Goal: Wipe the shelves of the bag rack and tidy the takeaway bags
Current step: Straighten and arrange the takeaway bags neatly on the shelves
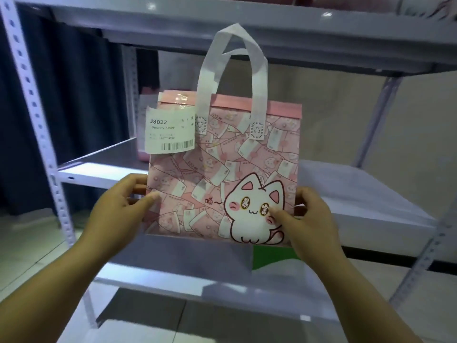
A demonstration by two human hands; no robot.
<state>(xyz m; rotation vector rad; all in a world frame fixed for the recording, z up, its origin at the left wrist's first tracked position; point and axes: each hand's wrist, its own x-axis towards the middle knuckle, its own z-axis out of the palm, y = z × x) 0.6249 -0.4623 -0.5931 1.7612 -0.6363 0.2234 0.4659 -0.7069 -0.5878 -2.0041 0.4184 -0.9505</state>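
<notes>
A pink takeaway bag [222, 169] with a white cartoon cat, white handles and a white delivery label [169, 131] stands upright in front of the rack's middle shelf [358, 194]. My left hand [121, 204] grips its lower left edge, thumb on the front. My right hand [309, 216] grips the lower right edge, thumb on the cat. A second pink bag [146, 125] shows partly behind it at the left.
The grey metal rack has perforated uprights [37, 120] at left and right, an upper shelf [222, 28] overhead and a lower shelf [197, 280] beneath my hands. Something green [272, 256] lies on the lower shelf. Dark curtain at the left, tiled floor below.
</notes>
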